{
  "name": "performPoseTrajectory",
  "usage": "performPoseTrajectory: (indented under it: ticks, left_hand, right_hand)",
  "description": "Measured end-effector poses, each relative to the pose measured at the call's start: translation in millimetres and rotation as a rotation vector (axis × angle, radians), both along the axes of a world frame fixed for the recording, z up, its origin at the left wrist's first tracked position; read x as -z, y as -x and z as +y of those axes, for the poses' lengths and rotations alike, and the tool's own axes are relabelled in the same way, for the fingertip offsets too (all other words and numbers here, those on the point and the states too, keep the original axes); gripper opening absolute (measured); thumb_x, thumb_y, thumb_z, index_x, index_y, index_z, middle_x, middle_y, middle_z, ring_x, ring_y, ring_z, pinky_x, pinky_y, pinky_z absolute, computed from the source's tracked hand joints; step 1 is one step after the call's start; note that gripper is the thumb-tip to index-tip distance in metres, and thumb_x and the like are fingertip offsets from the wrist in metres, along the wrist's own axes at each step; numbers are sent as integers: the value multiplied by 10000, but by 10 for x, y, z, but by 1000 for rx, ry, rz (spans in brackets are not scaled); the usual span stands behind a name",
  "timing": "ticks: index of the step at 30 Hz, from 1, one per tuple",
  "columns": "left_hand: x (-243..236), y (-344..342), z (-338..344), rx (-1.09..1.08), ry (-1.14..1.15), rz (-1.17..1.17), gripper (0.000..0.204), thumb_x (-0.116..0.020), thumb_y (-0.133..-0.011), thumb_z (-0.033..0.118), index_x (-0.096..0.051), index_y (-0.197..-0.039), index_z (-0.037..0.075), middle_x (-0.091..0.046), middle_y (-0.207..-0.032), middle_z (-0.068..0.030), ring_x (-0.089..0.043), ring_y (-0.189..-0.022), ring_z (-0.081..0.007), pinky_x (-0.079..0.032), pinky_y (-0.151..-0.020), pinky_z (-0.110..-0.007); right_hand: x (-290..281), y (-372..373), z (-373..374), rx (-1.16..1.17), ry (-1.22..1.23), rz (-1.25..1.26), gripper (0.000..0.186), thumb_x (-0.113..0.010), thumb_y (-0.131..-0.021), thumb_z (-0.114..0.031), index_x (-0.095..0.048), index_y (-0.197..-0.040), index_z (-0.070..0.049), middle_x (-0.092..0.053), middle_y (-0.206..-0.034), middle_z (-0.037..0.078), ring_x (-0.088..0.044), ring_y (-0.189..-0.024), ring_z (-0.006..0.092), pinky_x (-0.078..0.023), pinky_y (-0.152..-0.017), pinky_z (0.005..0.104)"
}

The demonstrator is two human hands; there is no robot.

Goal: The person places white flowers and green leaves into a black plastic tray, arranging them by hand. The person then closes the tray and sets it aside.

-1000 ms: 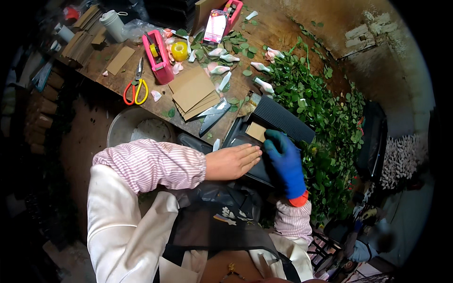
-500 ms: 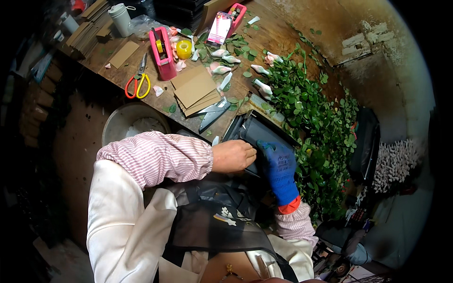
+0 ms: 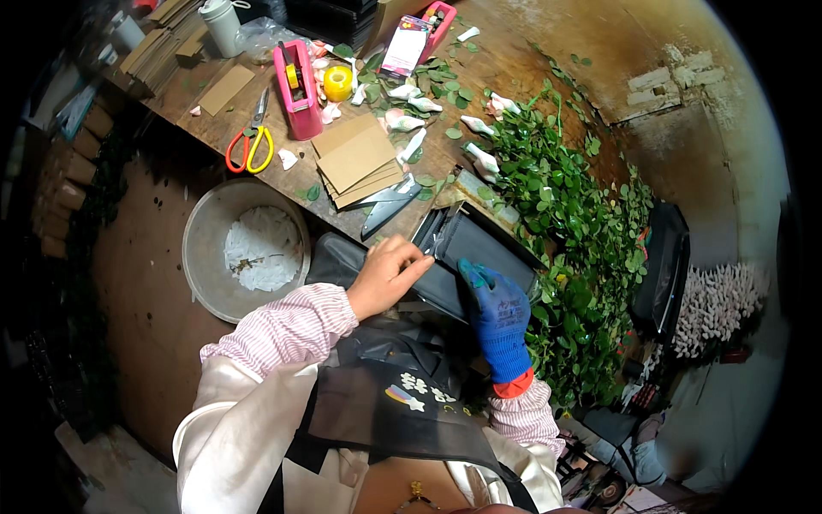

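My bare left hand (image 3: 387,276) hovers by the near left side of a black tray-like thing (image 3: 492,248) at the table's edge. Its thumb and fingers are apart, and I see nothing in them. My right hand (image 3: 498,313) wears a blue knitted glove with green-stained fingertips. It is over the tray's near side, its fingers bent and close together; what they grip, if anything, is hidden. A shiny strip (image 3: 442,238) crosses the tray's left part. Beyond it lie a grey blade (image 3: 390,212) and stacked brown cardboard pieces (image 3: 355,158).
Leafy stems (image 3: 565,197) with wrapped pale rosebuds are heaped to the right. Scissors (image 3: 249,150), a pink tape dispenser (image 3: 300,98) and a yellow tape roll (image 3: 337,83) lie on the wooden table (image 3: 193,98). A bin (image 3: 199,231) with white scraps stands at left.
My left hand has drawn back left from beside my right hand, and its fingers have spread. My right hand has shifted slightly down. The bin is now less covered by my left arm.
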State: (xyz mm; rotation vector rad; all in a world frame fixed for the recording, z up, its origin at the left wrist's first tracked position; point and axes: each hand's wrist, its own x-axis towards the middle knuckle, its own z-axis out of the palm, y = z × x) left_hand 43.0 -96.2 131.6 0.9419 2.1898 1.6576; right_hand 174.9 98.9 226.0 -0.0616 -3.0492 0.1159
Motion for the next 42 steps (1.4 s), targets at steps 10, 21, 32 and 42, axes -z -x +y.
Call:
performPoseTrajectory:
  ticks: [10, 21, 32, 42]
  left_hand:
    - [28, -125, 318, -103, -128, -165, 168, -614, -995, 101, -557, -877, -3, -556, -874, -169, -563, -872, -393, -452, -798, -460]
    - [206, 66, 106, -37, -250, -583, 250, -586, -1092, 223, -664, -962, 24, -621, -935, -102, -623, -924, -253, -493, -849, -384]
    - [483, 934, 107, 94, 951, 502, 887, -800, -829, 217, -409, -1557, -105, -563, -1320, -268, -572, -1195, -396, -489, -1005, -477]
    - [-170, 700, -449, 395, 390, -402, 733, -671, -817, -2, -465, -1520, 36, -556, -1305, -243, -570, -1271, -389, -451, -1129, -415]
  right_hand:
    - [-61, 14, 52, -50, -32, -41, 615, -655, -861, -63, -663, -1437, -278, -724, -1219, 54, -698, -1011, 287, -576, -816, 434]
    - [-194, -20, -131, -53, -181, -297, 609, -600, -920, -63, -551, -1517, -170, -642, -1429, 133, -726, -1026, 299, -613, -789, 399]
    - [-213, -35, -208, -21, -183, -262, 631, -597, -907, -48, -537, -1524, -171, -603, -1487, 146, -695, -1144, 302, -596, -875, 410]
    - [-155, -53, -204, -2, -182, -293, 673, -580, -910, -24, -508, -1557, -191, -589, -1513, 153, -698, -1142, 326, -590, -904, 425]
